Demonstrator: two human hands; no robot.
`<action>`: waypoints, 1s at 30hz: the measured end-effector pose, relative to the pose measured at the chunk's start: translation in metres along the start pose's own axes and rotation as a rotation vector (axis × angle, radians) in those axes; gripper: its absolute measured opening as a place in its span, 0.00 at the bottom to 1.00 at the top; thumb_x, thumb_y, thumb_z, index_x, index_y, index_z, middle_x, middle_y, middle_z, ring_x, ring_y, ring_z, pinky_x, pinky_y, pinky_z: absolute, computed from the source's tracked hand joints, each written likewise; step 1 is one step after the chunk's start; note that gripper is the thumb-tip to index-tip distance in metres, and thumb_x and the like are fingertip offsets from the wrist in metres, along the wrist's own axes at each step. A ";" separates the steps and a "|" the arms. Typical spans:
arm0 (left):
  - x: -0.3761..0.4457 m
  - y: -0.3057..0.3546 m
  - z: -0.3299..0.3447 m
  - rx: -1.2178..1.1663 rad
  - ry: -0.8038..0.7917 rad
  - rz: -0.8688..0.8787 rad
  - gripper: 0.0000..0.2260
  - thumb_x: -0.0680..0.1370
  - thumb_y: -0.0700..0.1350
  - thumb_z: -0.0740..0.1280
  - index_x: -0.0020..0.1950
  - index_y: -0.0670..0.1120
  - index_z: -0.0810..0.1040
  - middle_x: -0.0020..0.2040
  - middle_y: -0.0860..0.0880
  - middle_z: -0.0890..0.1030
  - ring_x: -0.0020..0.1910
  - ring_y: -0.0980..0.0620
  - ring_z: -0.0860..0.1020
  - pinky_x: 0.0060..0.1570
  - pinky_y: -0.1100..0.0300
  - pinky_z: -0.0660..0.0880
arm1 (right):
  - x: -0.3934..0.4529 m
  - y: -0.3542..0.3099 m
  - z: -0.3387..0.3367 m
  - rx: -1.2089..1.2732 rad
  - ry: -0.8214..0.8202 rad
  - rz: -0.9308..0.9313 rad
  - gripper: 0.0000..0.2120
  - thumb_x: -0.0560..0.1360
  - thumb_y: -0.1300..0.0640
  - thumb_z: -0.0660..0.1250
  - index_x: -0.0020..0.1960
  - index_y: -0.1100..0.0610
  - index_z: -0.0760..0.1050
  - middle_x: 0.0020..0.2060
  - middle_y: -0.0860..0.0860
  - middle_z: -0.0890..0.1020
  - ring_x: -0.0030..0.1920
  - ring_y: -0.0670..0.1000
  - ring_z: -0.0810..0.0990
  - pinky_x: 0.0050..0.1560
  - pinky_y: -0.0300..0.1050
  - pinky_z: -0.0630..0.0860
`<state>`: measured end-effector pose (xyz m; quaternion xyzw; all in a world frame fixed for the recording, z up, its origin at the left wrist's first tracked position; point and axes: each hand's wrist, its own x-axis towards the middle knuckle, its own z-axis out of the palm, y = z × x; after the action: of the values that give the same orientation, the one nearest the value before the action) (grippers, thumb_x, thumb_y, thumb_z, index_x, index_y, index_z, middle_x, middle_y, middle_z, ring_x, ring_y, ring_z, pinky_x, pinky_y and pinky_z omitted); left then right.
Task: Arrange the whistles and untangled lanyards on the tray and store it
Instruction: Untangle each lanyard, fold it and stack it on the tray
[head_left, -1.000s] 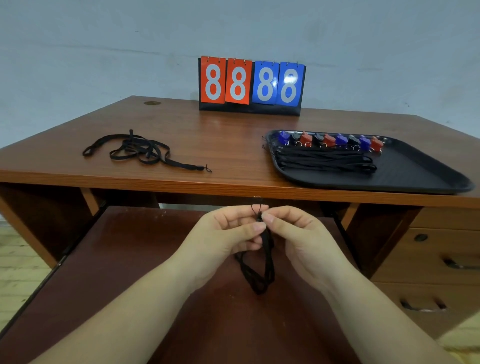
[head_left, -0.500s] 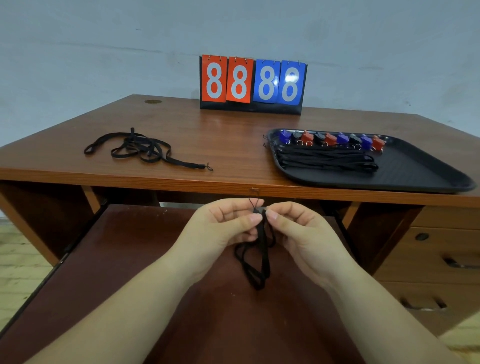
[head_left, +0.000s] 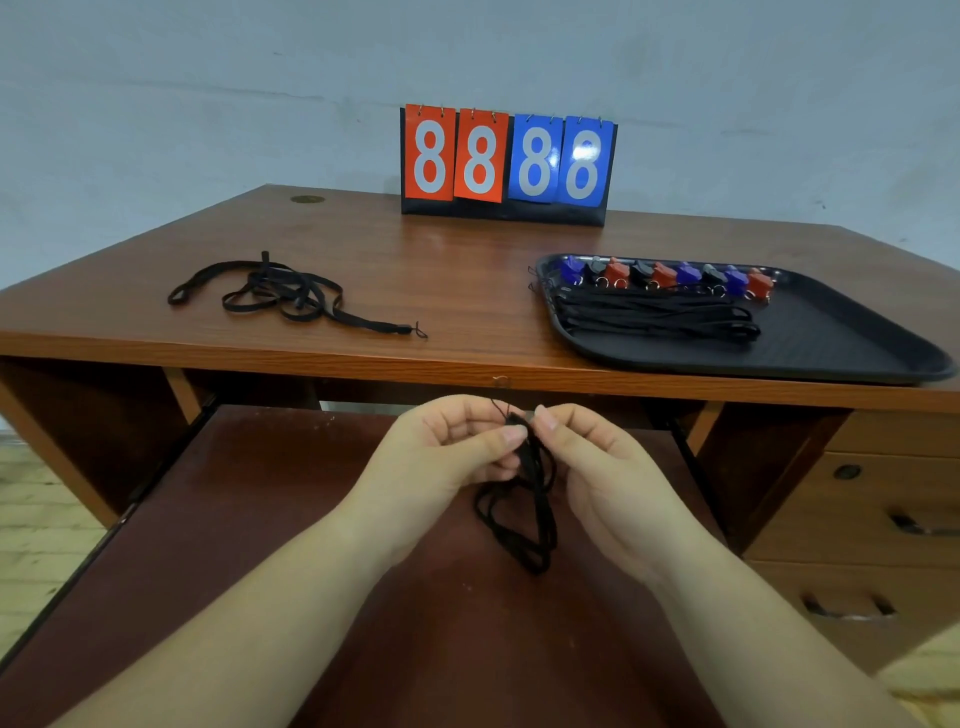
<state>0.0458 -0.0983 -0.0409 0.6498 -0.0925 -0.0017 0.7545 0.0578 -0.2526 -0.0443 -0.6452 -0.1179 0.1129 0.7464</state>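
Brown wooden desk (head_left: 441, 291) runs beyond both hands. The left hand (head_left: 441, 457) and right hand (head_left: 608, 467) pinch the top of a thin black fabric lanyard (head_left: 524, 514), bunched in limp loops hanging just below the fingertips. It looks light, soft and snag-prone (best held at its clip end). Farther forward-left lies a tangled black lanyard pile (head_left: 280, 293); forward-right, a black plastic tray (head_left: 857, 338) holds coloured whistles (head_left: 670, 273).

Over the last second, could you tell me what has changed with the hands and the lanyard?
Little has changed. Both hands, left hand and right hand, keep pinching the top of the black lanyard, raised slightly toward the desk edge. The tangled lanyards, tray and whistles stayed put.
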 end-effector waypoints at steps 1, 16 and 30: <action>0.001 0.000 -0.001 -0.010 0.016 0.000 0.05 0.72 0.38 0.69 0.47 0.42 0.81 0.36 0.47 0.83 0.36 0.54 0.80 0.39 0.63 0.78 | 0.000 0.000 0.000 0.030 -0.021 0.007 0.15 0.65 0.49 0.72 0.47 0.58 0.78 0.38 0.52 0.83 0.41 0.50 0.81 0.51 0.48 0.76; 0.017 0.007 -0.035 -0.167 0.361 0.002 0.04 0.74 0.36 0.67 0.41 0.44 0.79 0.30 0.50 0.80 0.33 0.57 0.80 0.36 0.65 0.79 | 0.004 -0.019 -0.039 -0.377 0.094 -0.038 0.04 0.68 0.64 0.72 0.41 0.58 0.83 0.29 0.50 0.82 0.31 0.46 0.80 0.38 0.38 0.79; 0.018 0.010 -0.037 -0.062 0.394 0.014 0.07 0.73 0.34 0.69 0.36 0.44 0.79 0.29 0.49 0.78 0.32 0.54 0.80 0.34 0.64 0.78 | -0.006 -0.050 -0.072 -0.489 0.234 -0.072 0.06 0.67 0.65 0.73 0.41 0.56 0.83 0.35 0.53 0.86 0.35 0.46 0.84 0.36 0.32 0.78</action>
<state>0.0680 -0.0625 -0.0342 0.6132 0.0525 0.1280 0.7778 0.0758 -0.3292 -0.0049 -0.8102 -0.0774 -0.0207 0.5806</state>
